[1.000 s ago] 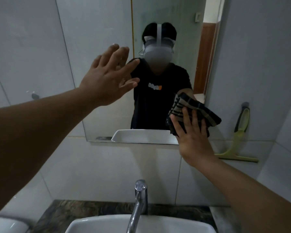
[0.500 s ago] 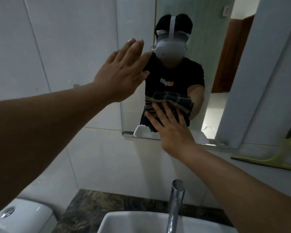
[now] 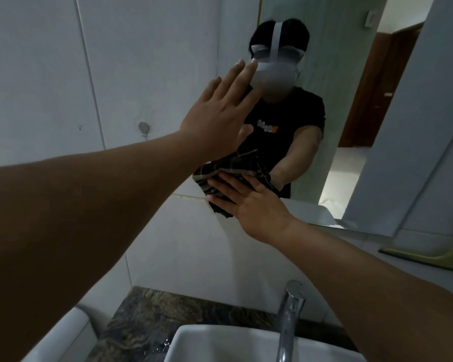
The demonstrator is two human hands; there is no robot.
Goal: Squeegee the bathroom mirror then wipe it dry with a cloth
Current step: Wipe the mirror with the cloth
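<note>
The bathroom mirror hangs on the tiled wall above the basin and reflects a person in a black shirt. My right hand presses a dark striped cloth flat against the mirror's lower left corner, fingers spread over it. My left hand is raised with fingers apart, palm flat at the mirror's left edge, holding nothing. The yellow-green squeegee leans on the wall ledge at the right; only its blade shows.
A white basin with a chrome tap sits below on a dark marbled counter. A white toilet tank stands at the lower left. A small metal wall hook is left of the mirror.
My right hand slid the cloth leftward along the mirror's bottom edge to its lower left corner. The view swung left, so the squeegee moved to the right frame edge. My left hand stayed raised.
</note>
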